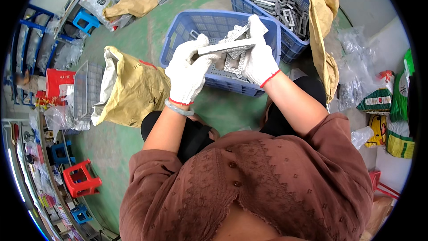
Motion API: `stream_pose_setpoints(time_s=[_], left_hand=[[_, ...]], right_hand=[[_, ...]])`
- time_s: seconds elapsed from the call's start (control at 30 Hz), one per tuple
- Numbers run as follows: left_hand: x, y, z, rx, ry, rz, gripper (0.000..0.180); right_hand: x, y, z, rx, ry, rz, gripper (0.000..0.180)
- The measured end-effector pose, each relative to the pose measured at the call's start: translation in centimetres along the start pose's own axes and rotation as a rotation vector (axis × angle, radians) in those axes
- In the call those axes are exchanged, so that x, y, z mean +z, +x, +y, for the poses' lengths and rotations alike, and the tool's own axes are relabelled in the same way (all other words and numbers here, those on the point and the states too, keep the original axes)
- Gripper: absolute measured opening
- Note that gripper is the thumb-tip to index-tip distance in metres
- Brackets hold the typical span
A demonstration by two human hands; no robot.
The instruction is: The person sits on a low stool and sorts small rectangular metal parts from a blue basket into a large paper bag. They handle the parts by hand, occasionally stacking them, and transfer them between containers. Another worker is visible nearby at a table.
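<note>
White-gloved left hand [188, 75] and right hand [257, 53] each keep a closed grip on grey metal frames [232, 44]; both hover over a blue basket [178, 33]. Tan paper sack [129, 89] lies near.

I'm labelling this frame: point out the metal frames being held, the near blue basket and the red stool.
metal frames [227, 47], head view, long grey edge
near blue basket [178, 31], head view, left wall
red stool [80, 179], head view, seat
</note>
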State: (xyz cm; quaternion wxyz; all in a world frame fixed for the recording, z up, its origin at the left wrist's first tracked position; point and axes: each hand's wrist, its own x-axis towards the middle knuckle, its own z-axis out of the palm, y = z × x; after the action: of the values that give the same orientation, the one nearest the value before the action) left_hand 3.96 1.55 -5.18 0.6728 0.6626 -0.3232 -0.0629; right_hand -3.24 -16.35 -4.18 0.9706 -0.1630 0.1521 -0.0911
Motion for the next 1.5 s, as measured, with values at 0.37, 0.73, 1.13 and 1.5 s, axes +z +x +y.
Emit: stream_pose_setpoints(time_s=[0.37,0.73,1.13,1.5], left_hand=[[0.1,-0.5,0.6,0.090,-0.023,0.001,0.032],[-3.2,-0.1,4.3,0.296,0.337,0.159,0.025],[-6.8,-0.9,6.2,-0.744,-1.025,0.089,0.024],[-21.6,1.6,7.2,-0.322,-0.554,0.612,0.024]], right_hand=[[-0.1,-0.2,0.1,-0.009,-0.205,-0.020,0.049],[-0.2,-0.1,1.6,0.068,-0.202,0.008,0.050],[0.2,-1.0,1.3,0.128,-0.227,0.029,0.049],[-0.1,-0.8,1.3,0.132,-0.319,0.000,0.049]])
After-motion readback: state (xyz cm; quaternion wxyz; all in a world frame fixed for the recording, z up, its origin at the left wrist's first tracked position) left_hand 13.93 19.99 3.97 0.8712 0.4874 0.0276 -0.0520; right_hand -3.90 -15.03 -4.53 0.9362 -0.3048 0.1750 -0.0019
